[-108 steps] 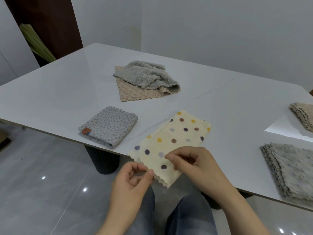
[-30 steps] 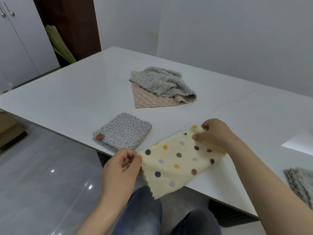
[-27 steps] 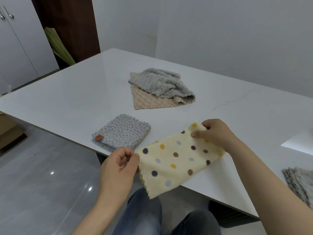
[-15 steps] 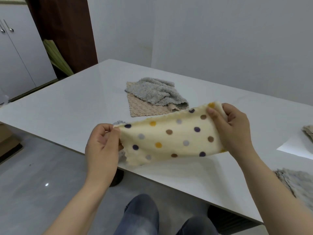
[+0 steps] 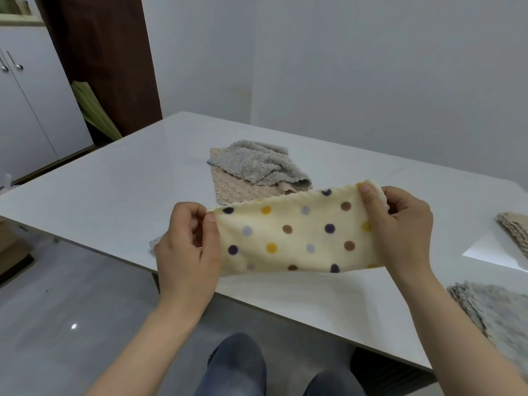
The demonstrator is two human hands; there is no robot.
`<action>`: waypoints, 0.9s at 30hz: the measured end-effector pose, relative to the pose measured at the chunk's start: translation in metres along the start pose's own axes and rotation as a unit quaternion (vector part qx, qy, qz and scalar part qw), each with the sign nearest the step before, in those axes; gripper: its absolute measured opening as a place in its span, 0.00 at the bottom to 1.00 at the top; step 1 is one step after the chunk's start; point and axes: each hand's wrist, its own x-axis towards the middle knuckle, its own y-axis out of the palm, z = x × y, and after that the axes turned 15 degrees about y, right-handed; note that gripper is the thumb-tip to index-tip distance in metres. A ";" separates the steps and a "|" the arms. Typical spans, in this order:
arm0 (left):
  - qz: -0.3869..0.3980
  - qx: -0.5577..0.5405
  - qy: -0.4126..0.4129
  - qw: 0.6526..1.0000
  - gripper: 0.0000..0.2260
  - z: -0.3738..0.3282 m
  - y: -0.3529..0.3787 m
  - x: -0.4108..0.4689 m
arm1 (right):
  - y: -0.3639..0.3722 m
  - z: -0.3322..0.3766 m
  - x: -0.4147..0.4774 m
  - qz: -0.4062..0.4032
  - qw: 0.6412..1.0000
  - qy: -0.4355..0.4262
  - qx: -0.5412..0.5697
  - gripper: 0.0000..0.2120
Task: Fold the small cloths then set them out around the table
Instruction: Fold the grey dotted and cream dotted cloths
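- Both our left hand (image 5: pixel 188 247) and our right hand (image 5: pixel 400 232) hold the cream polka-dot cloth (image 5: pixel 294 238) up above the near edge of the white table (image 5: pixel 114 190), stretched between them.
- Each hand pinches an upper corner of it, thumb toward us and fingers curled behind.
- Farther back on the table, a crumpled grey cloth (image 5: pixel 257 164) lies on a beige cloth (image 5: pixel 237 192).
- At the right edge we see a folded beige cloth (image 5: pixel 514 232) and, nearer us, a folded grey cloth (image 5: pixel 497 310), both apart from the held one.
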 end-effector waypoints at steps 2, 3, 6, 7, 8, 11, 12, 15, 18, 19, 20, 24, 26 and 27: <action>-0.003 -0.029 -0.010 1.000 0.03 -0.009 0.000 0.000 | -0.001 0.006 -0.008 -0.003 1.000 -0.012 0.006 0.23; -0.005 -0.047 -0.024 0.999 0.04 -0.014 0.000 0.000 | -0.001 0.009 -0.013 -0.002 1.000 -0.020 0.007 0.24; -0.003 -0.100 -0.086 0.991 0.06 -0.025 0.002 0.000 | 0.000 0.017 -0.028 0.005 0.999 -0.051 0.010 0.25; 0.005 -0.112 -0.102 0.988 0.06 -0.027 0.003 0.001 | 0.001 0.019 -0.032 0.010 0.998 -0.058 0.014 0.25; 0.014 -0.121 -0.114 0.986 0.06 -0.029 0.004 0.001 | 0.002 0.020 -0.037 0.018 0.998 -0.061 0.022 0.24; 0.036 -0.146 -0.128 0.980 0.07 -0.034 0.008 0.000 | 0.007 0.024 -0.050 0.065 0.995 -0.048 0.053 0.19; 0.041 -0.154 -0.132 0.978 0.07 -0.035 0.009 -0.001 | 0.010 0.026 -0.054 0.087 0.993 -0.038 0.065 0.16; 0.067 -0.184 -0.155 0.968 0.06 -0.037 0.015 -0.004 | 0.017 0.029 -0.067 0.151 0.985 -0.007 0.089 0.09; 0.092 -0.221 -0.171 0.956 0.06 -0.040 0.017 -0.006 | 0.021 0.029 -0.073 0.212 0.972 0.025 0.098 0.03; 0.096 -0.232 -0.172 0.953 0.06 -0.042 0.017 -0.007 | 0.021 0.029 -0.074 0.237 0.966 0.037 0.100 0.01; 0.098 -0.238 -0.171 0.951 0.06 -0.043 0.016 -0.007 | 0.020 0.029 -0.075 0.264 0.958 0.050 0.104 0.04; 0.109 -0.239 -0.180 0.948 0.05 -0.043 0.013 -0.006 | 0.015 0.027 -0.071 0.372 0.918 0.080 0.110 0.13; 0.117 -0.248 -0.189 0.943 0.05 -0.042 0.012 -0.005 | 0.014 0.025 -0.067 0.389 0.915 0.062 0.089 0.15; 0.122 -0.254 -0.193 0.940 0.04 -0.042 0.011 -0.005 | 0.014 0.026 -0.066 0.393 0.915 0.052 0.077 0.16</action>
